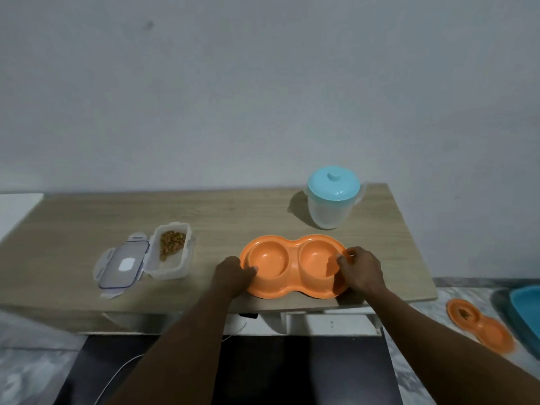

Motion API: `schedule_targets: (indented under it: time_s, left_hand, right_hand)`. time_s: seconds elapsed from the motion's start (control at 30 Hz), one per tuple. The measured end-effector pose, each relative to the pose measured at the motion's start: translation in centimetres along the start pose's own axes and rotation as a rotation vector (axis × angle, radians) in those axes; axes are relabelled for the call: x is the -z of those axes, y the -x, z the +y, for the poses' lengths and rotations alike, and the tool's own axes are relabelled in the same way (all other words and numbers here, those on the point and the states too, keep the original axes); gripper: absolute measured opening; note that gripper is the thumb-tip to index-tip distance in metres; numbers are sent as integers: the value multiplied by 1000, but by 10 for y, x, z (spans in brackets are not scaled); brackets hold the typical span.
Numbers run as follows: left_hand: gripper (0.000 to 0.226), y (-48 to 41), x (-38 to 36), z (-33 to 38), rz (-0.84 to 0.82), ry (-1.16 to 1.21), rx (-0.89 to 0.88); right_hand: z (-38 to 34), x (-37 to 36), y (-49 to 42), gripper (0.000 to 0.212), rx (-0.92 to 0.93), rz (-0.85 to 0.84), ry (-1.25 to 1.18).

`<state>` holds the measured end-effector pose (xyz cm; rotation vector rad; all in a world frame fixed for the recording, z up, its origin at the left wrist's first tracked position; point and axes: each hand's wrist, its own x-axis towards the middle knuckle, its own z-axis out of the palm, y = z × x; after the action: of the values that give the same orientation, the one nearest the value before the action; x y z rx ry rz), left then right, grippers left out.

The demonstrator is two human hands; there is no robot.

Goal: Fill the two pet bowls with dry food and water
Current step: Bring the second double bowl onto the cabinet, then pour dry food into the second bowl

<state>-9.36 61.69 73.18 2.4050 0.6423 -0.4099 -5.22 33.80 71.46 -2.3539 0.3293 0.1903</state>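
Observation:
An orange double pet bowl (293,255) lies on the wooden table (87,217) near its front edge; both wells look empty. My left hand (232,273) grips its left rim and my right hand (361,270) grips its right rim. An open clear container (172,252) holding some brown dry food stands to the left, its lid (122,264) lying beside it. A translucent pitcher with a light blue lid (333,200) stands upright behind the bowl, at the back right.
On the floor to the right lies a second orange double bowl (482,325) with a little food in one well, next to a blue tub (526,308). A white cable (117,375) runs under the table. The wall is directly behind the table.

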Motion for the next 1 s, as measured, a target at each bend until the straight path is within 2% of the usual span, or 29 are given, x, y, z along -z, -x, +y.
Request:
schedule_targets:
  time_s: [0.23,0.33,0.47,0.63,0.8,0.9,1.0]
  left_hand:
    - [67,-6,7,-7,-69,-13,-72]
    - [69,0,18,-9,-77,-1,-79]
    - [79,22,41,-16,-21,54,-78]
    - [73,61,69,-43,97,88,-54]
    - [69,93,96,-88,172,125,6]
    - [67,101,110,-112,210,151,50]
    - [54,96,124,-128,245,163,55]
  right_hand:
    - [-8,-10,-5,47,-10,-6,71]
    - [-16,-9,5,50,-4,40,142]
    - [-38,-5,23,42,89,101,147]
    - [-66,-16,53,31,249,72,33]
    - [-103,-40,94,14,351,-78,-77]
    - [-125,-63,115,13,374,-202,-84]
    - [-152,-86,127,14,381,-314,-107]
